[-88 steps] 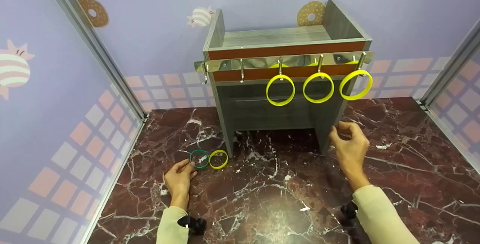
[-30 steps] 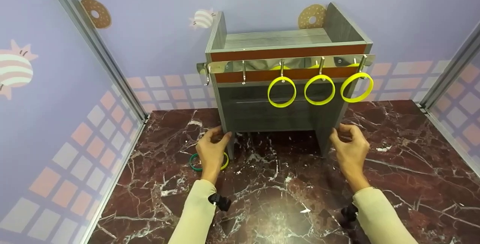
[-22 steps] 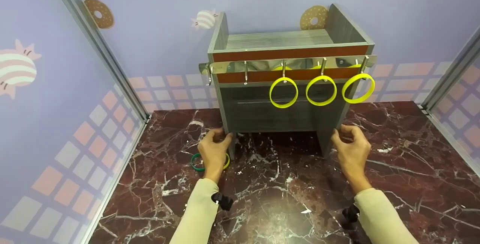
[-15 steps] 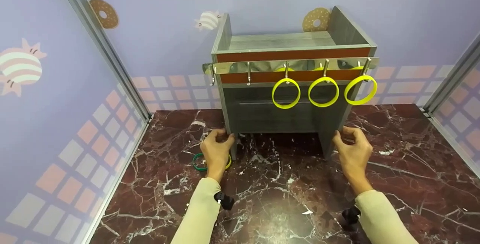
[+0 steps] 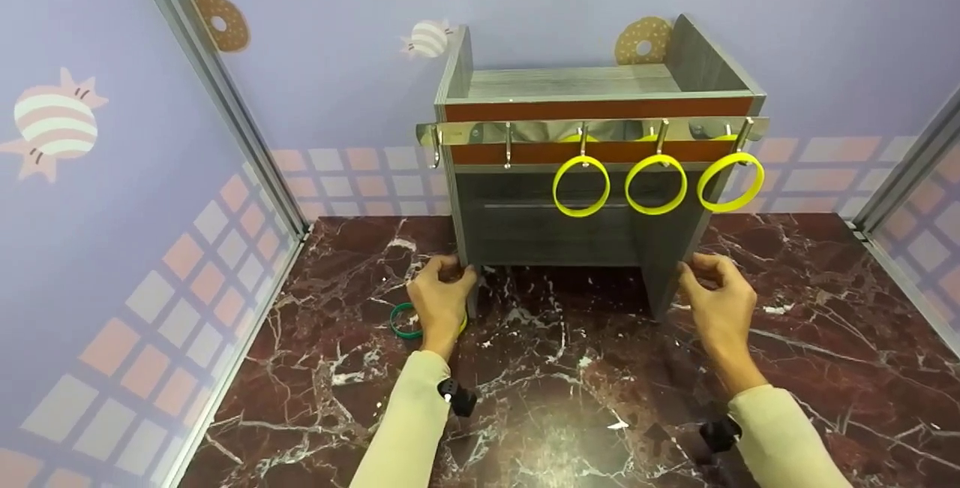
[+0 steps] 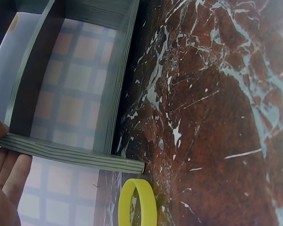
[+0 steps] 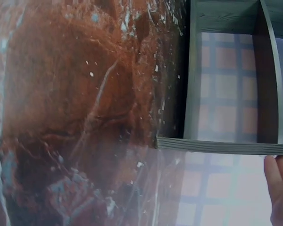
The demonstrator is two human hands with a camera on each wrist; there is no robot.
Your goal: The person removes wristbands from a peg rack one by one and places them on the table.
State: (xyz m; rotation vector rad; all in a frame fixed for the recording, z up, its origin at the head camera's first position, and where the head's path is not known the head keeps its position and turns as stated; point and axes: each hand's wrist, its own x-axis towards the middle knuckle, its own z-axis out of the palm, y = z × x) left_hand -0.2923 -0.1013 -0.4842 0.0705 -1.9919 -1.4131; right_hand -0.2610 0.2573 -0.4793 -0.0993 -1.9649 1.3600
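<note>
A small grey wooden shelf (image 5: 551, 240) stands upright on the marbled table. My left hand (image 5: 437, 300) pinches the lower front edge of its left side panel (image 6: 75, 153), thumb inside and fingers outside in the left wrist view. On the opposite side, my right hand (image 5: 724, 308) grips the right side panel (image 7: 226, 147) the same way; its thumb is hidden in the right wrist view. A metal hook rail (image 5: 536, 130) runs across the shelf's front. Three yellow rings (image 5: 581, 212) hang from its right-hand hooks, while two left-hand hooks (image 5: 508, 146) hold nothing.
Beside the left panel's foot, a green ring (image 5: 397, 326) and another yellow ring (image 6: 152, 207) lie on the marbled table (image 5: 555, 413), partly behind my left hand in the head view. Patterned walls (image 5: 352, 82) enclose the back and sides.
My left hand has left the green ring and moved up and right to the shelf's left panel. The right hand keeps its hold. Lately the whole head view has drifted slightly.
</note>
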